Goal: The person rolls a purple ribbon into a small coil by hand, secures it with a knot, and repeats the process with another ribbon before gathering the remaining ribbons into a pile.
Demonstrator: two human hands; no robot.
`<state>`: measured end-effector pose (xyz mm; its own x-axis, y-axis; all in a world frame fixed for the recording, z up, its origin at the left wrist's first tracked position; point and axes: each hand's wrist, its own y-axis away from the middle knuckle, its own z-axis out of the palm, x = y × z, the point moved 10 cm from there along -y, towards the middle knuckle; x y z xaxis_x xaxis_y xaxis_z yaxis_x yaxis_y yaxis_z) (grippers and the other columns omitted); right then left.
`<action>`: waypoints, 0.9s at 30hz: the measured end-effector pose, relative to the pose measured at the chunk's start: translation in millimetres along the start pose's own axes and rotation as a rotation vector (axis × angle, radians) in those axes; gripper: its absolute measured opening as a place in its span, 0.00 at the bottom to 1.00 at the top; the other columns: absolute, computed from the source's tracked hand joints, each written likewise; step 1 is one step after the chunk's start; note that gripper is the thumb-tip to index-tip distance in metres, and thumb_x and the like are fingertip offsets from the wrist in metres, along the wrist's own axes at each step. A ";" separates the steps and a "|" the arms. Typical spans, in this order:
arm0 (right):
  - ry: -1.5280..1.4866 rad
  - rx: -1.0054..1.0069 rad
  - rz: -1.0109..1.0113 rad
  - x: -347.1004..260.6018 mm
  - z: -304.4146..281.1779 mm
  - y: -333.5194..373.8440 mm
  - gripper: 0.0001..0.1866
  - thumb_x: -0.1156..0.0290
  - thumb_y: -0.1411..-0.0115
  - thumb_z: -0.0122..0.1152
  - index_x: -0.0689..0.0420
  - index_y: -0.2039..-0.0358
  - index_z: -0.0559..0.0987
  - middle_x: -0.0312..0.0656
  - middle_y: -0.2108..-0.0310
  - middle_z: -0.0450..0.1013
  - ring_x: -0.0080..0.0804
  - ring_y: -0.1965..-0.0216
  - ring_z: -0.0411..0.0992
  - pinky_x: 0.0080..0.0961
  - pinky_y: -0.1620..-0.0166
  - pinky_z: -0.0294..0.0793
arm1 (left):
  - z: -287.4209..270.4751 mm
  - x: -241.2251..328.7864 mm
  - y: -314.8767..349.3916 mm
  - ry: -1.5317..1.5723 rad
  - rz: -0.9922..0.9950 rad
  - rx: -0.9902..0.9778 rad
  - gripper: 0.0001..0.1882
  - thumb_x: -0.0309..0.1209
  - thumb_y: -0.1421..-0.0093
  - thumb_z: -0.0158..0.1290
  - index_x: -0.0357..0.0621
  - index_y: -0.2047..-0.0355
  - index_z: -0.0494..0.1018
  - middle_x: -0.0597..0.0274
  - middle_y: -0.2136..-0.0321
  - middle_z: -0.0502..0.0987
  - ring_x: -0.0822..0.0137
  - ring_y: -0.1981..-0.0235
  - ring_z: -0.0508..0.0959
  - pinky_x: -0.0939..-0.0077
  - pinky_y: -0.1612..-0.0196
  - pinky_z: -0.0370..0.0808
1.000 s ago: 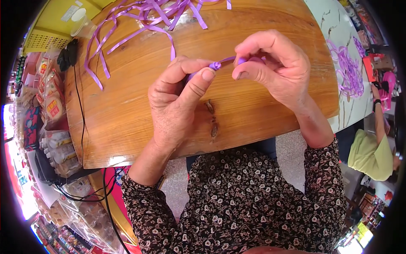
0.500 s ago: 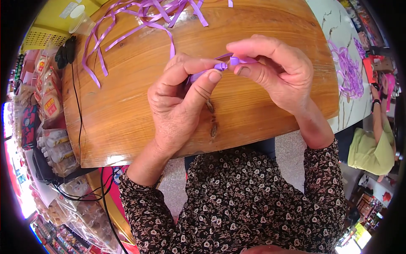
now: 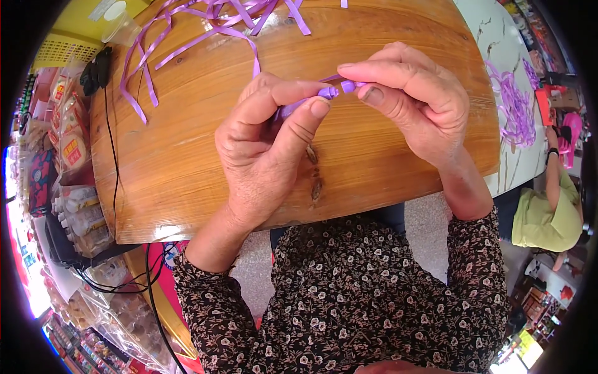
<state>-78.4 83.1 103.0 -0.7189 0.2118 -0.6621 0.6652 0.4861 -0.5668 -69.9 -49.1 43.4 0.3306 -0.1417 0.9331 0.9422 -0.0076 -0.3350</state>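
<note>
At upper centre, left hand [image 3: 258, 149] pinches a purple connector [image 3: 327, 93]; right hand [image 3: 433, 112], a second connector [image 3: 347, 86]; fingers [image 3: 299, 92] closed, pieces unjoined.

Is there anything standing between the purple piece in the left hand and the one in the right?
Nothing visible: the left hand holds one purple piece, the right hand the other piece, with a narrow gap between; a purple ribbon passes beyond.

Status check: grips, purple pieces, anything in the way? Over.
Left grip pinching one purple piece; right grip pinching another purple piece. Ends close, slight gap, nothing blocking seen. Loose purple ribbons beyond on table, one running behind left grip.
</note>
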 end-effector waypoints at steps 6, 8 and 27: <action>-0.054 0.020 0.009 5.6 0.1 3.6 0.11 0.83 0.53 0.62 0.65 0.66 0.77 0.42 0.72 0.73 0.27 0.71 0.70 0.17 0.69 0.68 | -0.2 0.5 0.2 -0.017 0.004 -0.010 0.06 0.19 0.47 0.56 0.35 0.68 0.75 0.69 0.76 0.69 0.79 0.74 0.64 0.88 0.71 0.61; -0.094 0.028 0.036 7.8 0.0 4.0 0.11 0.83 0.53 0.63 0.65 0.66 0.77 0.43 0.71 0.73 0.27 0.70 0.70 0.17 0.68 0.68 | 0.5 0.4 0.3 -0.026 0.009 -0.010 0.06 0.19 0.47 0.56 0.35 0.68 0.75 0.69 0.76 0.69 0.79 0.74 0.64 0.88 0.71 0.61; -0.283 0.046 0.132 18.0 -1.6 9.2 0.10 0.87 0.50 0.59 0.66 0.66 0.75 0.45 0.67 0.71 0.27 0.66 0.70 0.17 0.64 0.70 | 3.1 -4.9 0.4 0.027 -0.034 -0.032 0.06 0.19 0.47 0.55 0.36 0.67 0.75 0.67 0.74 0.71 0.79 0.73 0.66 0.87 0.69 0.63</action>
<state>-85.5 92.7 86.7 -0.5452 0.0230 -0.8380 0.7624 0.4294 -0.4842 -70.9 -45.3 39.1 0.2968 -0.1672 0.9402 0.9504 -0.0443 -0.3079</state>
